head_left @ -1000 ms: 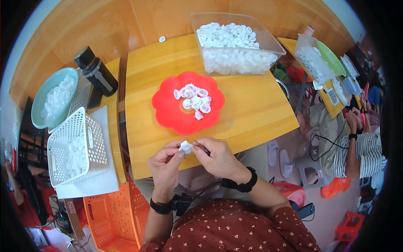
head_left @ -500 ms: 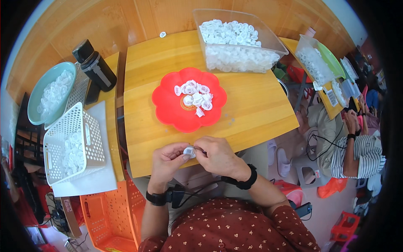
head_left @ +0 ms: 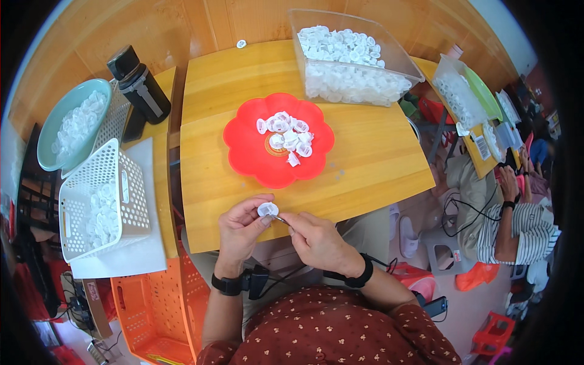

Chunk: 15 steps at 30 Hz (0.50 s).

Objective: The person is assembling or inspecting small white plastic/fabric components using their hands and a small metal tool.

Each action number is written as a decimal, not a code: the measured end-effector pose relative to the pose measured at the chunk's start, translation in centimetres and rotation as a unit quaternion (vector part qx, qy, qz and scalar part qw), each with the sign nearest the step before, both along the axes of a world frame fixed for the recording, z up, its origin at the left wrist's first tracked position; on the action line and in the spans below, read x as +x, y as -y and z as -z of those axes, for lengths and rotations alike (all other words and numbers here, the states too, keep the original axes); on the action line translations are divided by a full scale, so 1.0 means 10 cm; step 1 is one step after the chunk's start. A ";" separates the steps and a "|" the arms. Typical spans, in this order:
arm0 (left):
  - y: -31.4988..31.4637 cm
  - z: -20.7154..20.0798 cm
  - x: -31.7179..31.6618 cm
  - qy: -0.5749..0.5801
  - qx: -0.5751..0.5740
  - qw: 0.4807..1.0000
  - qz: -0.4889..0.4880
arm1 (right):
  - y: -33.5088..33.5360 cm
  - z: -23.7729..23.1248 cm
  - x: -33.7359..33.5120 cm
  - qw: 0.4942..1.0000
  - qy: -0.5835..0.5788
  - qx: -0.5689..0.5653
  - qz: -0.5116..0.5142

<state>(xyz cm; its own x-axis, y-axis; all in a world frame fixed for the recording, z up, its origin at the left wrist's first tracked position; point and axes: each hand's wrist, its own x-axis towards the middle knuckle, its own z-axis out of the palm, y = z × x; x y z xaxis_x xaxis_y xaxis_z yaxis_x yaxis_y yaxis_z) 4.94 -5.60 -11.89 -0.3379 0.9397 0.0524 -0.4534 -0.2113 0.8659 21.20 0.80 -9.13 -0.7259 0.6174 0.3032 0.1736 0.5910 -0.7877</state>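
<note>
My left hand [head_left: 239, 230] pinches a small round white plastic piece [head_left: 267, 208] between thumb and fingers, just off the table's front edge. In my right hand [head_left: 321, 242] is a thin dark metal tool [head_left: 281, 219], its tip against the piece's lower right side. The tool's kind cannot be made out, since my fingers hide most of it. Beyond my hands, a red flower-shaped plate [head_left: 246, 159] rests on the yellow wooden table [head_left: 377, 155]. Several similar white pieces [head_left: 291, 140] lie heaped on the plate.
A clear bin [head_left: 359, 91] full of white pieces stands at the back right. To the left are a black flask [head_left: 143, 91], a teal bowl [head_left: 48, 140] and a white perforated basket [head_left: 135, 210]. An orange crate [head_left: 140, 304] sits lower left. Another person [head_left: 514, 225] works at right.
My right hand has turned and drawn slightly back to the right, so the tool shows against the piece. The white piece has moved slightly up and left, its round face now more visible.
</note>
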 end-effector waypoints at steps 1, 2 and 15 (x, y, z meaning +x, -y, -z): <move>0.00 0.00 0.00 0.001 0.000 1.000 0.000 | 0.00 -0.02 0.00 1.000 0.023 0.003 -0.004; 0.00 0.00 0.00 -0.006 0.001 1.000 0.004 | 0.00 -0.04 -0.01 0.999 0.045 0.007 -0.009; -0.01 0.02 0.01 -0.004 0.003 1.000 0.009 | -0.04 -0.01 -0.02 0.997 0.066 0.041 -0.021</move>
<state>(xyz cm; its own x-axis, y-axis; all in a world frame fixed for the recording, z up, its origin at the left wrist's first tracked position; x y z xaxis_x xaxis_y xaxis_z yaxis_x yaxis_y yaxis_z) 5.07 -5.55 -12.07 -0.3202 0.9454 0.0614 -0.4506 -0.2090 0.8679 21.02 1.22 -9.00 -0.7872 0.5628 0.2523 0.2461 0.6618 -0.7082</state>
